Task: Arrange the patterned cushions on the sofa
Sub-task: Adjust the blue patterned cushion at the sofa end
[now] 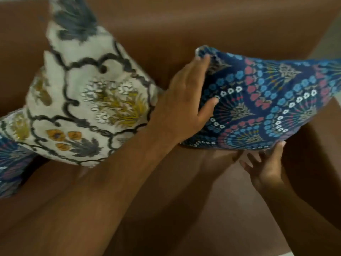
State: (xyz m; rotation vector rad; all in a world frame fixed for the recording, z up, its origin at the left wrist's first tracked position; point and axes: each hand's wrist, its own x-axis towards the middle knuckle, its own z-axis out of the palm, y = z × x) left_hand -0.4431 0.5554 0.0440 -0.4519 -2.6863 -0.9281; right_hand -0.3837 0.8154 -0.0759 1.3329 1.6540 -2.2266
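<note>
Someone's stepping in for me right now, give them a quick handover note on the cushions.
Left hand: gripping the near end of the blue floral cushion, fingers over its top corner.
Right hand: under that cushion's lower edge, supporting it.
The blue cushion is held up over the brown sofa, not yet set down.
The white floral cushion leans at the left; another blue patterned cushion shows at the left edge.
Left: place the held cushion, then straighten the rest.

The blue cushion (pixel 267 100) runs off the right edge; a second blue one (pixel 9 169) is cut at the left edge, partly behind the white cushion (pixel 88 100), whose top corner is blurred. The right hand (pixel 265 163) has its fingertips hidden beneath the blue cushion
</note>
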